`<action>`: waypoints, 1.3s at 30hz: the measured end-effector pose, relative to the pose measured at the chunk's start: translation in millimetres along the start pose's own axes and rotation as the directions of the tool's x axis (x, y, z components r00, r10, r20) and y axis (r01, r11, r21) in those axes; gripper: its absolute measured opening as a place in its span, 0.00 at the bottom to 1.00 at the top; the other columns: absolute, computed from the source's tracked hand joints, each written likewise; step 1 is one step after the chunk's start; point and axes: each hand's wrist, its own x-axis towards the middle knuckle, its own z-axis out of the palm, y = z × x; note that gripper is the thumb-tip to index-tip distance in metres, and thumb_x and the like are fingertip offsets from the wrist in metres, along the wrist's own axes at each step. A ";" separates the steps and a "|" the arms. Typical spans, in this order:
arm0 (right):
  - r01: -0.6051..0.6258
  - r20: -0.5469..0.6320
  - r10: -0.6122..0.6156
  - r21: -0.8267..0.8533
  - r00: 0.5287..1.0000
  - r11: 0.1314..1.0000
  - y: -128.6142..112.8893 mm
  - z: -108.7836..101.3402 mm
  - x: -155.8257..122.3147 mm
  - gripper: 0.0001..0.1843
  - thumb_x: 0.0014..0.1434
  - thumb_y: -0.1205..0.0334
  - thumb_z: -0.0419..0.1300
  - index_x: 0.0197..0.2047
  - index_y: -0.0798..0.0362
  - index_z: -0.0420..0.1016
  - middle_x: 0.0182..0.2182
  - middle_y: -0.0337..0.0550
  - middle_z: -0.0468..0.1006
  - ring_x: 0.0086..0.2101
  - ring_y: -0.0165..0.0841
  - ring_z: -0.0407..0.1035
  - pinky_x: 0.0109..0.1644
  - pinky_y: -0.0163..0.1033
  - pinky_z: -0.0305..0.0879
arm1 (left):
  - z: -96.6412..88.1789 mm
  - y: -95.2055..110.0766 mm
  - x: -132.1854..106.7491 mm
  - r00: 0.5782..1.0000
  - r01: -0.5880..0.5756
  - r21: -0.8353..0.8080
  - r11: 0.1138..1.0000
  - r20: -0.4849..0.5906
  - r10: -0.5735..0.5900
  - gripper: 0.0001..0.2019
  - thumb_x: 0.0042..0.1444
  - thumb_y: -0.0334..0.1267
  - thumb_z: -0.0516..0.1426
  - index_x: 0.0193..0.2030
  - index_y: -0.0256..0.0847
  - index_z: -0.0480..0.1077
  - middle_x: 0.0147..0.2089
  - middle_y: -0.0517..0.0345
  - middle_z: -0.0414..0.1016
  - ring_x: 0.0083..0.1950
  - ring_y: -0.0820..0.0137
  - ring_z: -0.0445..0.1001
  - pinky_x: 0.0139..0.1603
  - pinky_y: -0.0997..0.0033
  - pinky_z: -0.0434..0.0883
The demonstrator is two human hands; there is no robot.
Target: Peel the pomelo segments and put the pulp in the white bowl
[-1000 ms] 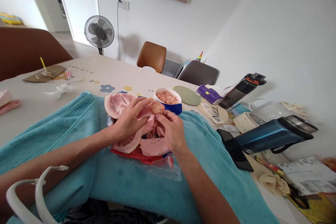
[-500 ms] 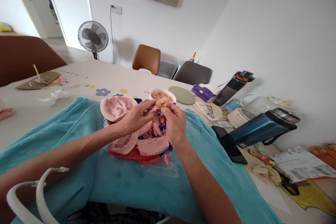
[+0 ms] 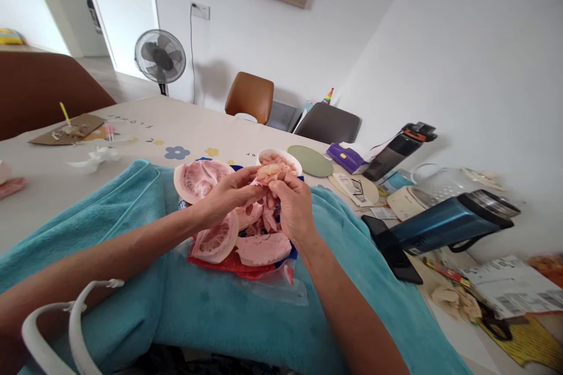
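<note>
I have both hands closed on one pomelo segment [image 3: 269,173]: my left hand [image 3: 224,199] pinches its near-left side and my right hand [image 3: 294,208] grips it from the right, fingertips almost meeting. The segment sits at the fingertips, just short of the white bowl [image 3: 288,157] beyond them. Peeled rind pieces [image 3: 215,240] lie beneath my hands on the teal towel [image 3: 132,199].
</note>
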 end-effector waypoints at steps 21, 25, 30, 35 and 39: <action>-0.026 0.285 0.050 -0.089 0.957 0.996 -1.6 -0.6 15.2 0.08 0.46 0.67 0.58 0.19 0.53 0.64 0.10 0.29 0.65 0.11 0.22 0.59 0.16 0.28 0.52 | -7.0 2.2 6.9 0.983 0.154 -0.078 0.985 -0.091 -0.161 0.18 0.55 0.54 0.59 0.33 0.38 0.67 0.24 0.63 0.68 0.20 0.79 0.62 0.17 0.80 0.57; -0.104 0.352 0.110 -0.035 0.930 0.994 0.3 -4.7 17.0 0.06 0.45 0.66 0.59 0.21 0.53 0.66 0.09 0.30 0.66 0.11 0.23 0.61 0.16 0.27 0.53 | -7.8 4.8 6.2 0.982 0.176 -0.150 0.973 -0.042 -0.184 0.19 0.52 0.54 0.61 0.31 0.38 0.67 0.23 0.63 0.66 0.19 0.79 0.62 0.14 0.80 0.55; -0.201 0.394 0.157 0.073 0.906 0.977 5.0 -6.4 20.2 0.06 0.44 0.65 0.59 0.21 0.52 0.64 0.09 0.27 0.61 0.10 0.25 0.60 0.14 0.28 0.55 | -11.6 6.7 4.8 0.974 0.222 -0.192 0.956 0.004 -0.225 0.16 0.55 0.50 0.60 0.31 0.38 0.68 0.20 0.65 0.64 0.17 0.80 0.60 0.11 0.83 0.53; -0.343 0.490 0.215 0.188 0.845 0.920 4.6 -10.4 22.5 0.08 0.42 0.66 0.58 0.19 0.51 0.59 0.11 0.24 0.52 0.08 0.24 0.56 0.13 0.30 0.58 | -23.2 9.6 3.7 0.967 0.247 -0.138 0.959 0.101 -0.235 0.14 0.59 0.48 0.58 0.34 0.37 0.69 0.22 0.61 0.69 0.17 0.78 0.65 0.11 0.82 0.57; -0.461 0.620 0.241 0.221 0.746 0.859 1.9 -16.7 27.2 0.10 0.41 0.65 0.54 0.16 0.50 0.55 0.10 0.24 0.49 0.07 0.24 0.52 0.13 0.33 0.62 | -30.2 10.1 4.1 0.934 0.305 -0.125 0.944 0.235 -0.270 0.18 0.60 0.52 0.54 0.38 0.37 0.71 0.21 0.58 0.71 0.17 0.74 0.67 0.11 0.80 0.58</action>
